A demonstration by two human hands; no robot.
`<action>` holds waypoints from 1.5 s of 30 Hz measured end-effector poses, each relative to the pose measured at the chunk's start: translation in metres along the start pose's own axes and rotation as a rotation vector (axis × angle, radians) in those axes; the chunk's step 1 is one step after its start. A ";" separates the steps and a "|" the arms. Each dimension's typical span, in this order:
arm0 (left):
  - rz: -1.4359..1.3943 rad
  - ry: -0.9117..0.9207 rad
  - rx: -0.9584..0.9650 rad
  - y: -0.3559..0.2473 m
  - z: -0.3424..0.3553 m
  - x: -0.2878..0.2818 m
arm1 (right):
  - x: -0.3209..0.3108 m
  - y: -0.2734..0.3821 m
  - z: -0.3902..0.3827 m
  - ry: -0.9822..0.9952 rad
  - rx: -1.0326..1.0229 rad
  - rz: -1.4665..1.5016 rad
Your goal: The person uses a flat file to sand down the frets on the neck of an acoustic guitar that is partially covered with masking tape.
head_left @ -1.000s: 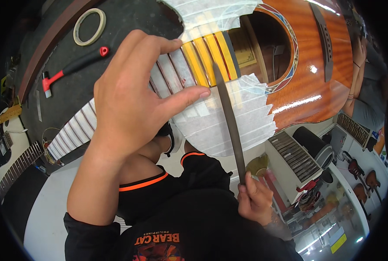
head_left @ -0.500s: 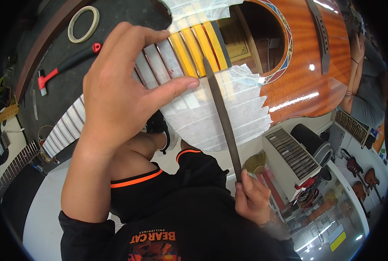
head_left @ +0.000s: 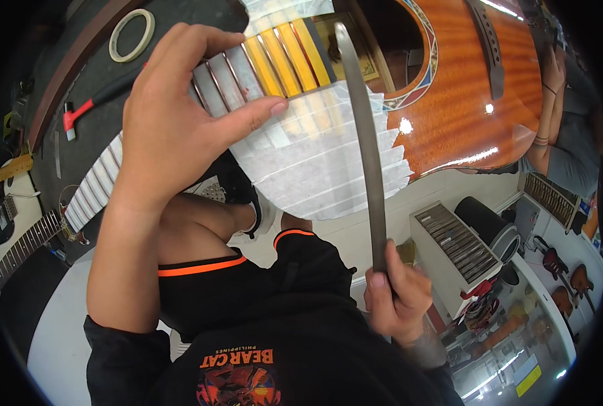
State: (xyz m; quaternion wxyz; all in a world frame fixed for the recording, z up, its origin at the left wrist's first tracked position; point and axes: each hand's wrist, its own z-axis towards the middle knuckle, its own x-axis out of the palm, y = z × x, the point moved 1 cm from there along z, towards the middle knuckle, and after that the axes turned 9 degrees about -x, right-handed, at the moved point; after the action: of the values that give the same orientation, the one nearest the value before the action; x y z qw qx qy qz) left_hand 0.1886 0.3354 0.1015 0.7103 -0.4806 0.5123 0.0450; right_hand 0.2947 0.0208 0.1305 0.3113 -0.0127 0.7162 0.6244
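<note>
An acoustic guitar with a glossy reddish-brown body (head_left: 450,128) lies across the upper part of the view. Pale masking tape (head_left: 315,169) covers its top beside the fretboard, and yellow strips (head_left: 293,57) lie between the last frets. My left hand (head_left: 163,128) spans the guitar neck, thumb on the near edge and fingers at the far edge. In my right hand (head_left: 403,294) is a long grey metal file (head_left: 368,149), gripped at its lower end. Its tip points up beside the fretboard's end, near the soundhole (head_left: 406,51), and looks raised off the frets.
A red and black hammer (head_left: 105,98) and a tape roll (head_left: 132,35) rest on the dark bench at left. Another guitar (head_left: 24,260) lies farther left. Right of me stand a box of files (head_left: 457,243) and a glass case (head_left: 511,352). A person's arm (head_left: 545,135) shows at far right.
The file has come away from the frets, its tip moving up and right toward the soundhole. The guitar and my left hand have shifted slightly left and up in view.
</note>
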 end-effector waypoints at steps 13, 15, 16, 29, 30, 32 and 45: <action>0.090 -0.137 0.180 -0.002 -0.004 0.007 | 0.004 -0.008 -0.011 0.072 -0.070 -0.018; 0.091 -0.144 0.190 -0.001 -0.003 0.008 | 0.003 -0.009 -0.015 0.088 -0.051 -0.016; 0.078 -0.147 0.199 0.000 -0.003 0.008 | 0.003 -0.010 -0.016 0.094 -0.055 -0.019; 0.075 -0.124 0.124 -0.002 -0.005 0.004 | 0.004 -0.005 -0.004 0.134 -0.189 -0.143; 0.072 -0.126 0.121 -0.002 -0.006 0.004 | 0.004 -0.004 -0.004 0.151 -0.203 -0.151; 0.070 -0.123 0.103 -0.004 -0.005 0.005 | 0.002 -0.002 -0.009 0.159 -0.202 -0.191; 0.026 -0.123 0.077 0.001 -0.007 0.006 | 0.032 0.015 0.096 0.128 -0.219 -0.239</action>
State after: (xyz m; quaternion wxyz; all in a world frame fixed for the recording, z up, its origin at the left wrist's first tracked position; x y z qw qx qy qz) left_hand 0.1861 0.3281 0.0966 0.7577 -0.4427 0.4751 0.0642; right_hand 0.3044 0.1224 0.1262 0.3337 -0.1715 0.6556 0.6552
